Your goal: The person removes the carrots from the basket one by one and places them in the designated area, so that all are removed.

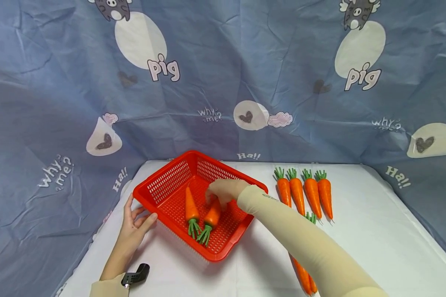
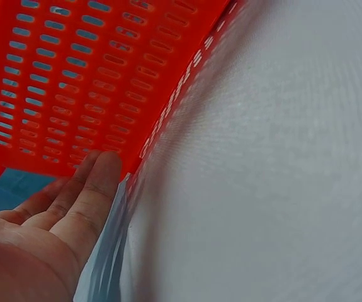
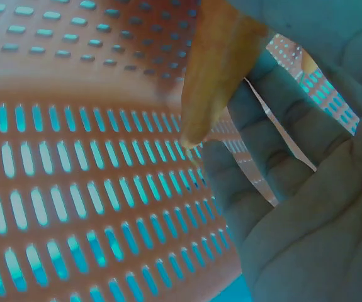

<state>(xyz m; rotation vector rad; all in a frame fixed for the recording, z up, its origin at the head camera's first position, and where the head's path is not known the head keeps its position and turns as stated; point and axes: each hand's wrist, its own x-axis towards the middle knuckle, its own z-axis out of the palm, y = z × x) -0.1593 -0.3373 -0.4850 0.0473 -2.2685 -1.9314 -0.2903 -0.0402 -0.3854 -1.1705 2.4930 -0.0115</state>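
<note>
Left hand (image 1: 130,231) holding a corner of a red basket (image 1: 178,231), right hand (image 1: 224,190) inside grasping a carrot (image 1: 213,215), second carrot (image 1: 190,205) beside it, more carrots (image 1: 311,193) on the white table (image 1: 379,231) at right

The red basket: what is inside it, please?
Visible inside: a left carrot, and a right carrot partly under the right hand, which in the head view hides its tip.

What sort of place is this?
Likely a staged tabletop setup; room beyond not visible. A white-covered table, a blue pig-print cloth behind it, and carrots laid out beside a red basket.
</note>
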